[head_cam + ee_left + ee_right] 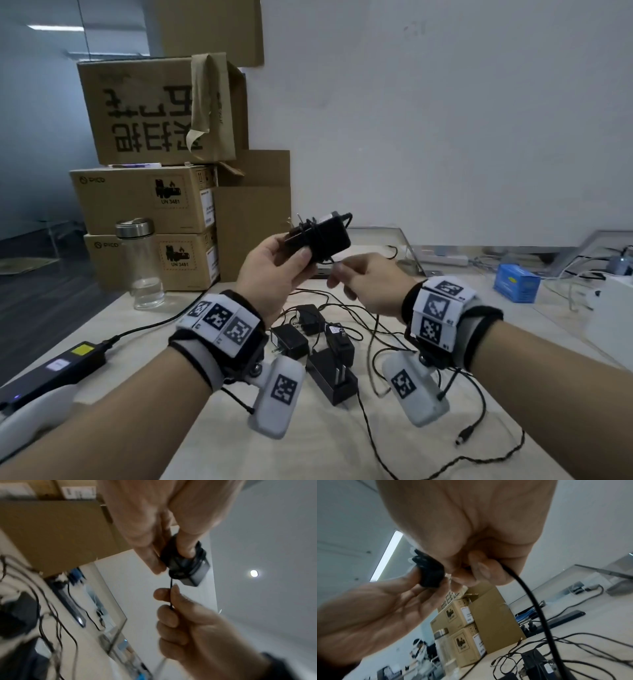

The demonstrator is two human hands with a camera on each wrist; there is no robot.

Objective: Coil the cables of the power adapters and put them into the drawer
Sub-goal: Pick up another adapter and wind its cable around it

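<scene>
Left hand [274,270] grips a black power adapter [325,238] raised above the table [308,445], cable turns wrapped round its body. Just to its right, the right hand [370,284] pinches the adapter's cable [171,588] between thumb and curled fingers. Below them, further adapters [308,335] lie among loose cables on the table.

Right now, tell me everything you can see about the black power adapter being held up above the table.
The small black plastic power adapter is a rounded rectangular block with metal plug prongs at its left end. Several turns of its thin black cable are already wound around the body. It is held tilted in the air above the table, clear of the other adapters. The left hand grips it between thumb and fingers; the right hand pinches the free run of cable just below it.
</scene>
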